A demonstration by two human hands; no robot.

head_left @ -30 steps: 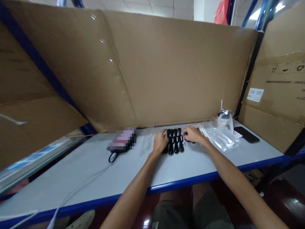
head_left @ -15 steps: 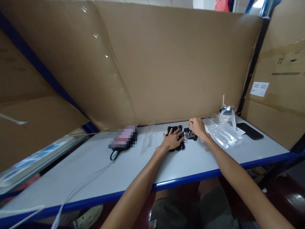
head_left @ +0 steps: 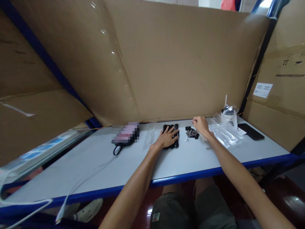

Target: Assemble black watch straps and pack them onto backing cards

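My left hand (head_left: 167, 138) lies palm down with its fingers spread across a row of several long black handle-like pieces (head_left: 176, 135). It covers the middle of them, and their ends show above and below. To the right is a small pile of dark flat parts (head_left: 192, 133). A few small silvery pieces (head_left: 186, 139) lie just below that pile. My right hand (head_left: 200, 124) is beside the pile at its upper right, with the fingers curled in. Whether anything is between those fingers is hidden.
Clear plastic bags (head_left: 225, 135) lie right of my right hand, near a lidded cup with a straw (head_left: 228, 114) and a black phone (head_left: 251, 131). Left stand another clear bag (head_left: 149, 136) and a dark device with a pixelated top (head_left: 126, 133), its white cable (head_left: 95, 171) trailing over the edge.
My left hand and the black pieces have slid left, widening the gap to the dark pile. My right hand has shifted slightly right, and the camera view has turned a little.
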